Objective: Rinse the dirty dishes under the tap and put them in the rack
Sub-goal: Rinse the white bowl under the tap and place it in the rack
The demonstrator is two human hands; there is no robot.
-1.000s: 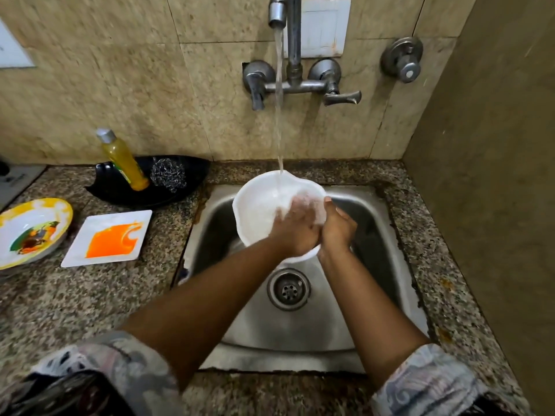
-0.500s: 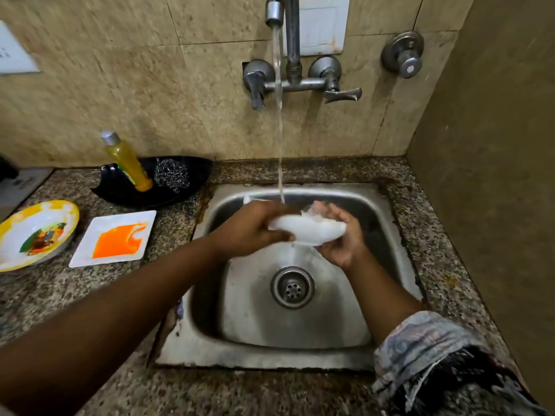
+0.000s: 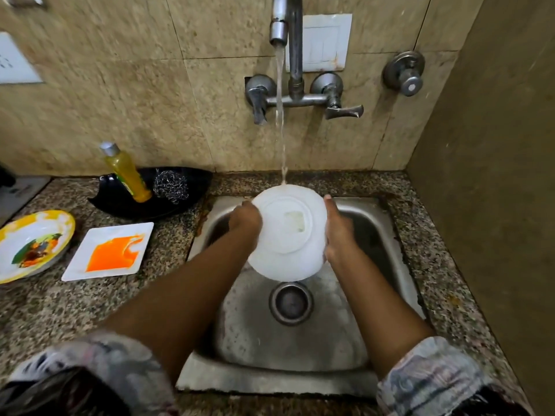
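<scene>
White bowl (image 3: 288, 232) over sink (image 3: 387, 223), underside up, far rim under tap (image 3: 279, 28) stream so water sheets off | left hand (image 3: 244, 219) and right hand (image 3: 338, 235) clasping opposite rims, fingers hidden beneath | soiled plates (image 3: 108, 250) waiting on counter (image 3: 90, 301) | rack unseen

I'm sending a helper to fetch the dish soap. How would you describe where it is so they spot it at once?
Start at the steel sink, then look left along the granite counter to the black dish against the wall. The soap bottle leans in it beside a wire scourer. It alone is tall, yellow and silver-capped.
</scene>
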